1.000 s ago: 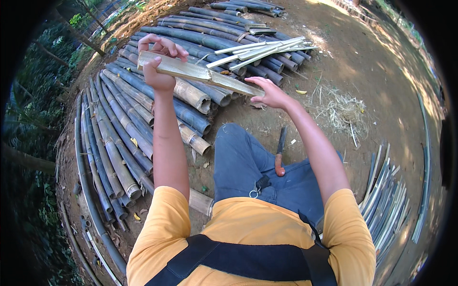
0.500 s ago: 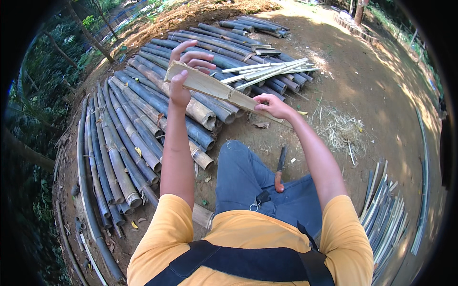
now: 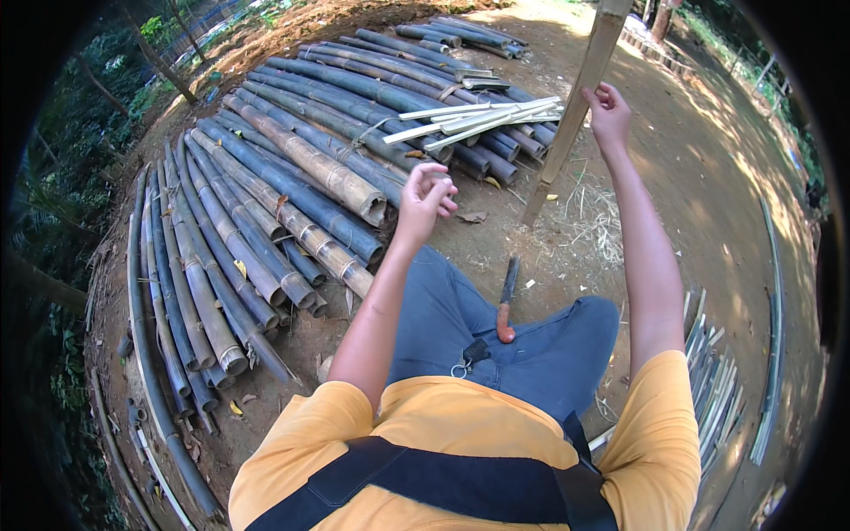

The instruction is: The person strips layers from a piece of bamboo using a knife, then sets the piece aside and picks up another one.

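While steeply tilted, split bamboo [image 3: 572, 115] in right hand [image 3: 611, 115], fingers clamped; left hand [image 3: 423, 200], fingers loosely apart.

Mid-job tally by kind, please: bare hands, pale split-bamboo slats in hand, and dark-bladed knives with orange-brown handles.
Bare hands, left hand and right hand: 2
Pale split-bamboo slat: 1
Dark-bladed, orange-brown-handled knife: 1
Total: 4

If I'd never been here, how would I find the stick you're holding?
Start at the big bamboo pile. By its right side, the raised right hand holds the stick. It slants steeply upward; the pale strips nearby lie across the pile.
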The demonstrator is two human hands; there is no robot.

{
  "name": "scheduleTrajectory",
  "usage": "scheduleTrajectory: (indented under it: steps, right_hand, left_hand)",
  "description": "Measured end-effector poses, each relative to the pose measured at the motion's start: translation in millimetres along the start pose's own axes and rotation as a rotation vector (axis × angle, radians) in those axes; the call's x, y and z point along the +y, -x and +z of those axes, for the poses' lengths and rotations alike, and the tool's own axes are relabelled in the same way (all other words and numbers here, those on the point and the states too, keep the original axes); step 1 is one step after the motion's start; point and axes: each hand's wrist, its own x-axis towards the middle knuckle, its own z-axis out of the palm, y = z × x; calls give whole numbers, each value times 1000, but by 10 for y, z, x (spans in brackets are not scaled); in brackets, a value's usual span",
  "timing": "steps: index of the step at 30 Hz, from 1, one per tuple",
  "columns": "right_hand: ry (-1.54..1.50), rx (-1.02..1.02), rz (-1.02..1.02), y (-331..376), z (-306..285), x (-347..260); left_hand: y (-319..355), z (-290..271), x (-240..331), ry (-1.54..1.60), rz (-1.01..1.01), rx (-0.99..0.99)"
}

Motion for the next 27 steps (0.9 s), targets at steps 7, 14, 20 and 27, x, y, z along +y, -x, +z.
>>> scheduleTrajectory:
  steps: [7,14,20,27]
  right_hand:
    - [-135,471,188,-545,-843,-431]
    - [-589,592,639,-117,-1019,-353]
    - [-805,523,946,837,-486,186]
    - [-1006,418,1210,1910,431,399]
  left_hand:
    - [876,872,-939,-112,-349,-483]
    - [648,1089,-1008,4,-367,-411]
    - [91,814,-885,56,-261,-215]
    - [77,393,-811,-1,-105,-17]
